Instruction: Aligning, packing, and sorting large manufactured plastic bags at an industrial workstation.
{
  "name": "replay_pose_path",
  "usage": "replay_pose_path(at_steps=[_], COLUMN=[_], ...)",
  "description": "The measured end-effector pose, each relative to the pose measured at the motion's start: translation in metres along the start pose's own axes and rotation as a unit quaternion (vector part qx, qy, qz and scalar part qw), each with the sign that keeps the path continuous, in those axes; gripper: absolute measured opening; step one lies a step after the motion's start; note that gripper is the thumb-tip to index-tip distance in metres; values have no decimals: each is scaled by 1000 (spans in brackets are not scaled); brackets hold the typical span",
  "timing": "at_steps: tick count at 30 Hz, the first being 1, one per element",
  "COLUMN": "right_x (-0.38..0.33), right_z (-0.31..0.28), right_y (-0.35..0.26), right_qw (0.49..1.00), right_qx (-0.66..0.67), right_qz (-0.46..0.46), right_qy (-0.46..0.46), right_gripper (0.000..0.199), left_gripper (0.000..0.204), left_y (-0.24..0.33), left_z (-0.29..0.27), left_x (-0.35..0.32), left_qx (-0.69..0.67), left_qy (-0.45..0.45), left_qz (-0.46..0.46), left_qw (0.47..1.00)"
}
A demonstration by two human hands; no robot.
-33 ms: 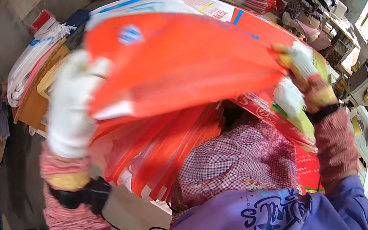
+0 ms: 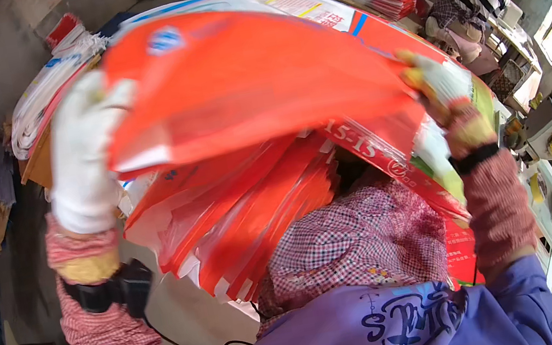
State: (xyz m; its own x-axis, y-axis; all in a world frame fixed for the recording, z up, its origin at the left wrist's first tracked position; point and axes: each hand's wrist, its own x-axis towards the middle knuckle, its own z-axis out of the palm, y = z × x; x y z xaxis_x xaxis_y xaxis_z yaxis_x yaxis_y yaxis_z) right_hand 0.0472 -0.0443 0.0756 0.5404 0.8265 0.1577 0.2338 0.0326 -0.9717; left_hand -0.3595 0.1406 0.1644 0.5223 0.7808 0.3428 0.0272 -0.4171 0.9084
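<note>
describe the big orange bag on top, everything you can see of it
The orange bag is a large flat sack, glossy like woven plastic, with a small round blue and white mark near its top. It lies lifted and bowed over a fanned stack of like bags. The gloved left hand and right hand grip its two side edges.

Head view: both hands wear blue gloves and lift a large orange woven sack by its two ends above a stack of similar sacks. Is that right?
Not quite: the gloves are white, not blue. In the head view the left hand and the right hand, both in white gloves, hold the large orange sack at its two ends, above the stack of similar sacks.
</note>
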Motion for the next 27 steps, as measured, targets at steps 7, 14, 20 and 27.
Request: replay_pose_path(at_steps=[7,14,20,27], right_x=[107,65,42,29], right_z=[199,243,218,200], right_y=[52,152,196,204], right_qw=[897,849,862,881], right_qx=[-394,-513,-472,-407], right_qz=[-27,-1,168,239], right_qy=[-199,-125,-77,-23], right_gripper=[24,37,37,33], left_gripper=[19,5,18,27], left_y=[-85,-205,-224,-231], left_z=[-98,-64,-16,7], left_x=[-63,-163,-199,-213], left_qx=[75,-98,-55,48], left_qy=[147,154,52,85], left_qz=[-41,-376,-537,-581], left_qw=[985,908,840,808])
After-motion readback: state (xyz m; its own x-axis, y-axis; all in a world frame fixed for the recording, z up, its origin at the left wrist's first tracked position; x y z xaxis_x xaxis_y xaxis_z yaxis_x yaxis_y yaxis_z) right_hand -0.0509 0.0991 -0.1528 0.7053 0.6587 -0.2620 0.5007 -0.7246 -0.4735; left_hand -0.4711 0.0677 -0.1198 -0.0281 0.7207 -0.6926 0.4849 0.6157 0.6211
